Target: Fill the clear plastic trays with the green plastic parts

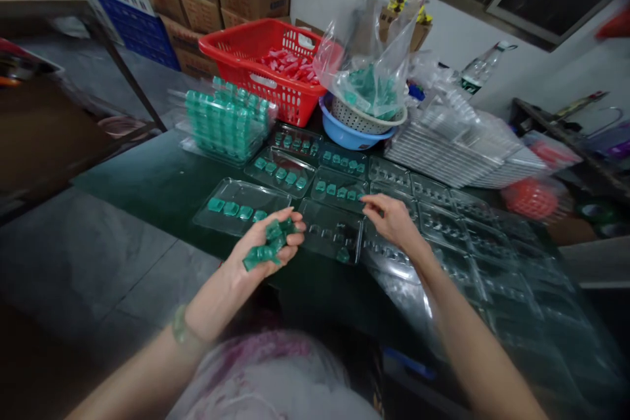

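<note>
The left hand (252, 241) is holding several overlapping green pieces (260, 256), difficult to count, in half-curled fingers. At one clear tray (339, 177) containing four more pieces (341, 193), the right hand (391, 215) is nearly closing its fingers; whether they are gripping a fifth, I cannot tell.

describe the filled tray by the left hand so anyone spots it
On the green table, find the stacked filled trays. In front, just beyond the left hand, lies the tray, its row of green pieces unlike the mostly bare tray to its right.
</note>
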Tool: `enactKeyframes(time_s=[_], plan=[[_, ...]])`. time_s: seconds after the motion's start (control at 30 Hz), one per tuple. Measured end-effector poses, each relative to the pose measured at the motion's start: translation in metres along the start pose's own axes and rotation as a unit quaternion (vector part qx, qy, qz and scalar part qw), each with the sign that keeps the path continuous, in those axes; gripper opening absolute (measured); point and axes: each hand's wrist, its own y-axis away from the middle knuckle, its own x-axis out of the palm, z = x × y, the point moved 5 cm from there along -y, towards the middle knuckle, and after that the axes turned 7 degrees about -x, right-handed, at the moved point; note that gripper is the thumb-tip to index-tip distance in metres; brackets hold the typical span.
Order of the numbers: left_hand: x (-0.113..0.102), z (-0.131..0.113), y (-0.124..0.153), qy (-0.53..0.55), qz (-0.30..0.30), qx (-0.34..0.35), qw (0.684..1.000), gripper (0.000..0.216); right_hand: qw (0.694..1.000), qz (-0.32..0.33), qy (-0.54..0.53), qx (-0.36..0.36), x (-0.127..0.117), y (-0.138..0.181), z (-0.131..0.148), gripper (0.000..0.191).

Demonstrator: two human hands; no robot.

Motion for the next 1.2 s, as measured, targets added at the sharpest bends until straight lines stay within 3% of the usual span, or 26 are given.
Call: enactKeyframes(time_s=[0.13, 0.27, 0.47, 0.63, 0.9, 1.2], plan=[[-0.008, -0.013, 0.021, 0.003, -0.014, 0.035, 0.999, 0.009, 0.994, 0.105, -0.027, -0.031, 0.013, 0.027, 0.033, 0.025], [-0.009, -0.012, 0.028, 0.0, -0.018, 0.042, 0.999, 0.008, 0.987, 0.157, 0.002, -0.037, 0.028, 0.033, 0.041, 0.025], [-0.013, -0.012, 0.03, 0.023, -0.026, 0.045, 0.998, 0.009, 0.989, 0.148, -0.01, -0.021, 0.031, 0.03, 0.036, 0.016], [-0.015, -0.014, 0.034, 0.02, -0.031, 0.058, 0.998, 0.01, 0.994, 0.106, -0.017, -0.009, 0.017, 0.041, 0.05, 0.027], [-0.015, 0.014, 0.018, 0.018, -0.045, 0.007, 0.999, 0.01, 0.974, 0.203, 0.083, -0.054, 0.034, 0.052, 0.073, 0.022], [-0.006, 0.033, 0.006, 0.001, -0.046, -0.045, 0.998, 0.008, 0.982, 0.162, 0.078, -0.049, 0.038, 0.053, 0.072, 0.017]])
